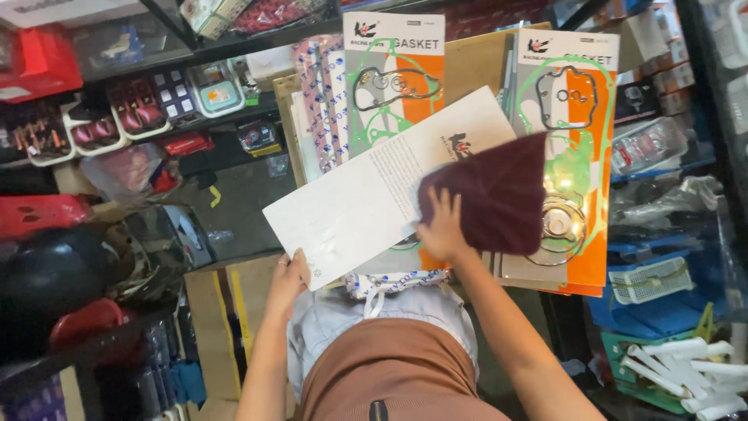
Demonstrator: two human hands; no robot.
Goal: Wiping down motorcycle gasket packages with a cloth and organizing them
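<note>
— From the head camera, what do the hands have hold of?

— The left hand (287,277) is closed on the near left corner of a white gasket pack (382,183) turned back-side up, thumb on top and fingers curled under; that corner grip keeps the flat card level and tilted across the lap. The right hand (442,230) is closed on a dark maroon cloth (492,191), fingers spread on its near edge, pressing it flat on the right half of the pack; held that way it looks like wiping, though that is my reading.

— And where does the pack sit among the rest?

— On top of a fanned stack of other packs; a grey-and-orange gasket set (393,78) shows at the far side, a second orange gasket set (573,140) lies to the right with its green gaskets and a metal ring under clear film, and patterned sleeves (321,101) stick out at the far left. The stack seems to rest on the person's knees; light jeans (335,316) show below it, so the lap serves as support.

— Around them?

— Shelves of packaged spare parts (132,109) to the left, a dark helmet (51,273) near left, blue crates (654,308) and white plastic tubes (686,366) to the right.
</note>
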